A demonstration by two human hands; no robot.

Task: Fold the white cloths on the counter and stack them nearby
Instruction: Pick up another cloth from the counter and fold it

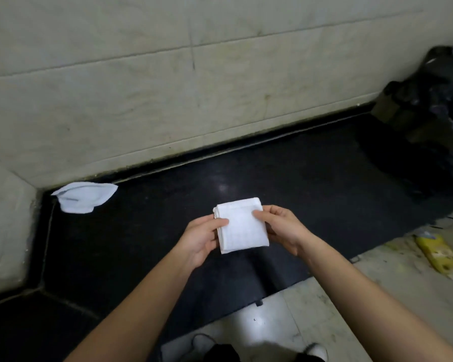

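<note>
Wall of pale tile at the back, largest in view. Below it, black glossy desk running left to right, with a black bag slumped at the far right end. Over the near middle of the desk, left hand and right hand, each gripping one side of a folded cloth: thumbs on top, fingers closed beneath at opposite edges. Lifted clear of the surface or just resting on it, hard to tell which. Folded into a small thick square, several layers showing at the left edge. Probably light, soft and limp. Nothing to break, but layers apt to slide apart or spring open if pinched at one corner. Best held flat, across all layers, at two opposing edges. Far back left, in the wall corner, loose cloth, crumpled and unfolded, well apart from both hands. Likely easiest lifted by two corners.
</note>
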